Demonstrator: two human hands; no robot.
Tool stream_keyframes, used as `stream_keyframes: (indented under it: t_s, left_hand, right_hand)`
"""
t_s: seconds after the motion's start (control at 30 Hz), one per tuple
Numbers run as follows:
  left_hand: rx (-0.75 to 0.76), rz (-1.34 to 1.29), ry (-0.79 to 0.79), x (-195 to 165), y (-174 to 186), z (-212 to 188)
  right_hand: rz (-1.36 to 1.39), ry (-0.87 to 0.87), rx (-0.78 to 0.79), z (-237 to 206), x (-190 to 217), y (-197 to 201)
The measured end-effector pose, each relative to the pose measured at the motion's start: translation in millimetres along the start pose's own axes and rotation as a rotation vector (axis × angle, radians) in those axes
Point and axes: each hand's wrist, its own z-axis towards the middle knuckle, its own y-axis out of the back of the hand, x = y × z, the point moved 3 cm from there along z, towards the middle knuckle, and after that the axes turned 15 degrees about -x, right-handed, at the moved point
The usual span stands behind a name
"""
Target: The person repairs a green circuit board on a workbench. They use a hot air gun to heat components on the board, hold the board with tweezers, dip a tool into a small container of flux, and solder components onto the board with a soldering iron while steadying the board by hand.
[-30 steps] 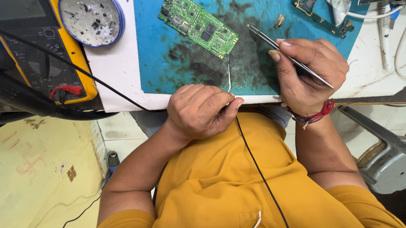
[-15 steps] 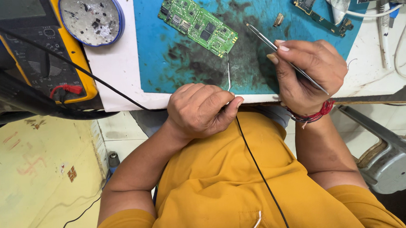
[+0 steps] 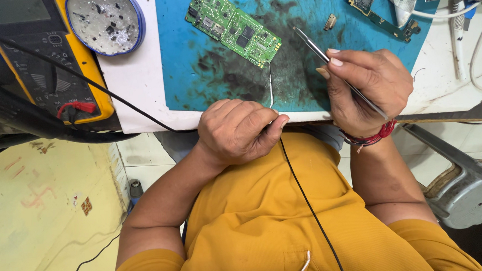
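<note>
Closest to you, your left hand is curled into a loose fist at the near edge of the bench, thumb and forefinger pinched on a thin pale wire. That wire runs up from your fingers to the near corner of the green circuit board. A black cable trails from the same fist down across your yellow shirt.

Just to the right, your right hand is closed around metal tweezers, held like a pen, tips pointing up and left over the scorched middle of the blue mat. The tips hang near the board's right end, not touching it. A red thread band sits on that wrist.

Further out, the green circuit board lies tilted on the mat, near its far edge. A second, darker board lies to the right at the mat's far edge. To the left, off the mat, sit a round blue-rimmed dish of small scraps and a yellow-cased meter
</note>
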Motion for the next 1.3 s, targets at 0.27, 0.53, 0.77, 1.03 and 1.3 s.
stream_keyframes:
  t_s: [0.27, 0.53, 0.77, 1.03, 1.3]
  left_hand:
    - [0.012, 0.0, -0.008, -1.0, 0.7, 2.6]
    - [0.015, -0.002, -0.011, -1.2, 0.3, 3.7]
    - [0.016, 0.001, -0.014, -1.3, 0.0, 4.1]
    - [0.021, 0.011, -0.024, -1.3, 0.6, 5.1]
    - [0.027, 0.032, -0.044, -1.7, 0.2, 4.8]
  right_hand:
    - [-0.016, 0.015, -0.015, -1.0, 0.3, 0.8]
    - [-0.028, 0.027, -0.017, -3.6, -1.9, 1.3]
    - [-0.014, 0.016, -0.011, -5.8, -4.4, 1.8]
    - [-0.018, 0.032, -0.008, -1.3, -1.2, 0.2]
    - [-0.017, 0.026, -0.004, 1.4, 1.1, -0.8]
